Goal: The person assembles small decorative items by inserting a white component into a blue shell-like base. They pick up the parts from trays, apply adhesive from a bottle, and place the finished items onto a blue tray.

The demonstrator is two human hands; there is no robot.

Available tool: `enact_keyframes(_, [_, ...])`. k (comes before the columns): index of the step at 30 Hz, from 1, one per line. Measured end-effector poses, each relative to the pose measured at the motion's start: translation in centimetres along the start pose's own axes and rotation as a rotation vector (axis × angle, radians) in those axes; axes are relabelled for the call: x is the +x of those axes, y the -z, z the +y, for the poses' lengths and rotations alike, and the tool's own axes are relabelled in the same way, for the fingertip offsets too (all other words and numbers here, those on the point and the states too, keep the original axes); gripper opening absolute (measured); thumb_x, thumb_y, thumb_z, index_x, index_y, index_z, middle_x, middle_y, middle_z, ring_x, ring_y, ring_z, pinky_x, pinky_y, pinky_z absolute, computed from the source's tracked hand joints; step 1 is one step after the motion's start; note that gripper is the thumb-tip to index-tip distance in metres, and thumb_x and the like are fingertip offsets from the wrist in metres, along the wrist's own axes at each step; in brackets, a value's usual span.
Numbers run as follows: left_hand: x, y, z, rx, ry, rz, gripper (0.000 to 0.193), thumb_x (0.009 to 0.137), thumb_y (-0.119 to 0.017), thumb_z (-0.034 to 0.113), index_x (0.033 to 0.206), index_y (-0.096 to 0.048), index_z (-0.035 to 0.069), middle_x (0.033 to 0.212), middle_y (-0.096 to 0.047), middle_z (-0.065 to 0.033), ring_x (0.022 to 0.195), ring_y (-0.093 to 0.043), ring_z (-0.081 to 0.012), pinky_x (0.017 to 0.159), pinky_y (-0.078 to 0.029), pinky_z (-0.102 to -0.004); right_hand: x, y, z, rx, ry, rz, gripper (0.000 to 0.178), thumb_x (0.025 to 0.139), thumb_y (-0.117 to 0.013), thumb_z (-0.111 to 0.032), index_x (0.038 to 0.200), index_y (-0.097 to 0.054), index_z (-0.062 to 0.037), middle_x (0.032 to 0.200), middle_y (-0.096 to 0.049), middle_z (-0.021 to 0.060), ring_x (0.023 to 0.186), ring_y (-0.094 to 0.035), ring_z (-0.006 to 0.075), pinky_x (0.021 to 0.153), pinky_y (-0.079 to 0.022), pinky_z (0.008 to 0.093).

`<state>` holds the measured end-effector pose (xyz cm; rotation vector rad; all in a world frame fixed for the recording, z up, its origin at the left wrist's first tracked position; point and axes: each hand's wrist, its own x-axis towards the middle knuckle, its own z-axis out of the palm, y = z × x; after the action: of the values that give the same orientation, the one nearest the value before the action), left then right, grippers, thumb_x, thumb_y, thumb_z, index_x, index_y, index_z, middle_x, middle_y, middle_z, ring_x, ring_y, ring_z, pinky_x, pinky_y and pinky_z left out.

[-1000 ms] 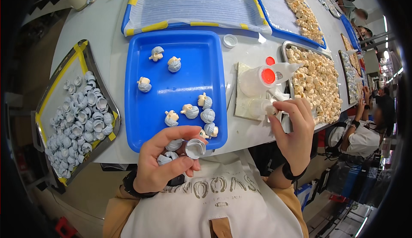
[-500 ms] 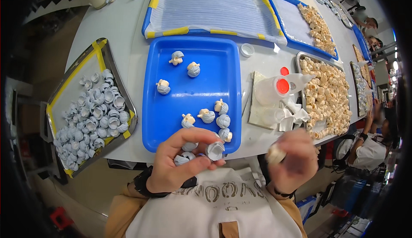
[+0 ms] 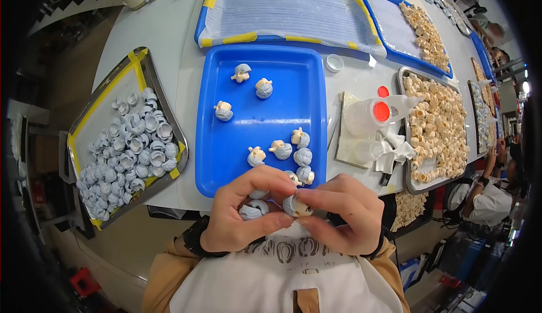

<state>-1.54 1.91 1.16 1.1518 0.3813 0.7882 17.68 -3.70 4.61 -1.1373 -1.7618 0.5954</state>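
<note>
Above the near edge of the blue tray [image 3: 204, 115], both hands meet at one small doll head. My left hand [image 3: 234, 217] is closed, pinching its grey-blue hair shell [image 3: 289, 205]. My right hand [image 3: 353, 217] is closed on the cream face piece [image 3: 303, 209], which sits against the shell's opening. Another grey-blue hair piece [image 3: 254, 209] shows inside the curl of my left hand; whether the palm holds it is hidden. Several doll heads with hair, such as one doll head [image 3: 280, 149], lie in the tray, some partly behind my fingers.
A taped metal tray [image 3: 148, 67] of grey-blue shells stands left. At right are a metal tray [image 3: 407, 169] of cream face pieces, squeeze bottles [image 3: 361, 118], a white tissue [image 3: 395, 146] and a small clear cup [image 3: 334, 63]. A paper-lined tray [image 3: 293, 11] lies behind.
My right hand has come left with the cream face piece and brought it against the hair shell in my left hand. The whole view has shifted slightly.
</note>
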Motion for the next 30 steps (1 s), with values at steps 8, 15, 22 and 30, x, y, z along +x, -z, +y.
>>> enact_keyframes(8, [-0.5, -0.4, 0.7, -0.18, 0.202, 0.052, 0.046, 0.078, -0.075, 0.004, 0.118, -0.051, 0.002, 0.108, -0.056, -0.0073, 0.075, -0.052, -0.0046, 0.066, -0.045, -0.0191, 0.1, -0.9, 0.2, -0.093, 0.1, 0.006, 0.05, 0.063, -0.08, -0.025, 0.104, -0.065, 0.0011, 0.08, -0.06, 0.0071, 0.063, -0.054, 0.0205, 0.053, -0.042, 0.0307])
enact_keyframes(15, [-0.4, -0.8, 1.7, -0.128, 0.283, 0.051, 0.029, 0.089, -0.064, 0.017, 0.111, -0.052, 0.002, 0.095, -0.056, -0.0087, 0.057, -0.047, -0.0045, 0.051, -0.041, -0.0184, -0.1, 0.2, 0.6, -0.295, 0.166, -0.026, 0.05, 0.063, -0.079, -0.03, 0.099, -0.065, 0.0, 0.077, -0.061, 0.0075, 0.065, -0.056, 0.0217, 0.056, -0.044, 0.0303])
enact_keyframes(22, [-0.5, 1.0, 1.3, -0.488, 0.147, 0.102, 0.023, 0.094, -0.042, 0.026, 0.097, -0.048, 0.004, 0.072, -0.053, -0.0111, 0.044, -0.035, -0.0093, 0.039, -0.027, -0.0226, -0.5, 0.4, 1.7, -0.516, -0.056, -0.149, 0.04, 0.071, -0.068, -0.008, 0.11, -0.061, -0.0028, 0.088, -0.059, 0.0045, 0.07, -0.053, 0.0217, 0.061, -0.041, 0.0326])
enact_keyframes(30, [-1.0, 1.0, 0.8, -0.341, 0.139, 0.077, 0.023, 0.093, -0.042, 0.02, 0.11, -0.037, 0.006, 0.076, -0.059, -0.0209, 0.036, -0.032, -0.0068, 0.037, -0.028, -0.0223, -0.9, 0.2, 1.2, -0.576, -0.046, -0.189, 0.036, 0.066, -0.064, -0.006, 0.101, -0.058, -0.0071, 0.094, -0.059, 0.0034, 0.077, -0.053, 0.0197, 0.064, -0.04, 0.0319])
